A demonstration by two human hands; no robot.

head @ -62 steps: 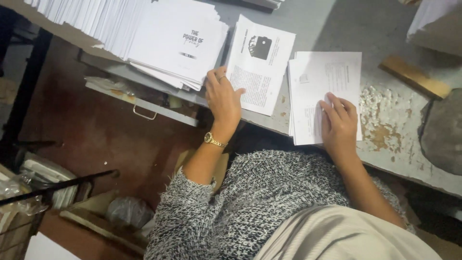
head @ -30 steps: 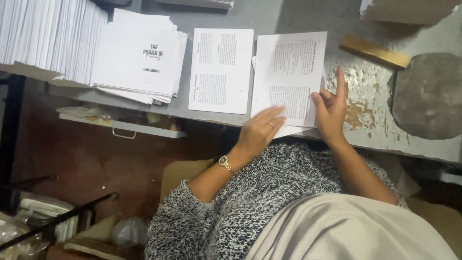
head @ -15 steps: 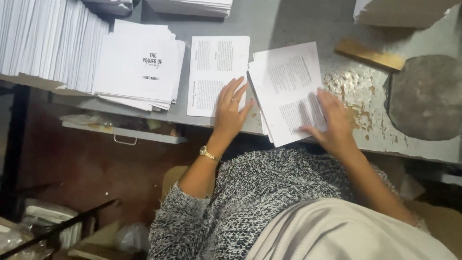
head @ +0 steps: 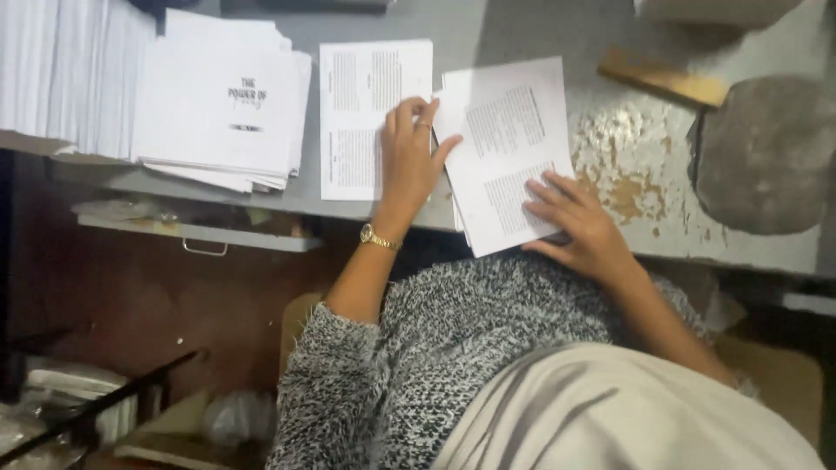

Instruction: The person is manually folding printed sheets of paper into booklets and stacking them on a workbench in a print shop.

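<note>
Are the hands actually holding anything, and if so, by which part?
Nothing is lifted. The right hand presses flat on the lower part of the tilted printed sheets; the left hand touches their left edge, resting partly on the neighbouring printed sheet.

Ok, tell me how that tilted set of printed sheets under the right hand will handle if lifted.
The printed sheets look thin, so probably floppy and light. Several loose edges show at the lower left corner, so they may fan apart. The right hand lies flat on them; on the smooth grey table they would likely slide easily.

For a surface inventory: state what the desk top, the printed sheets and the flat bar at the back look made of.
Desk top: seemingly grey-painted metal; paint has flaked off in rusty patches.
Printed sheets: thin matt white paper.
Flat bar: probably bare wood, tan and dull.
</note>
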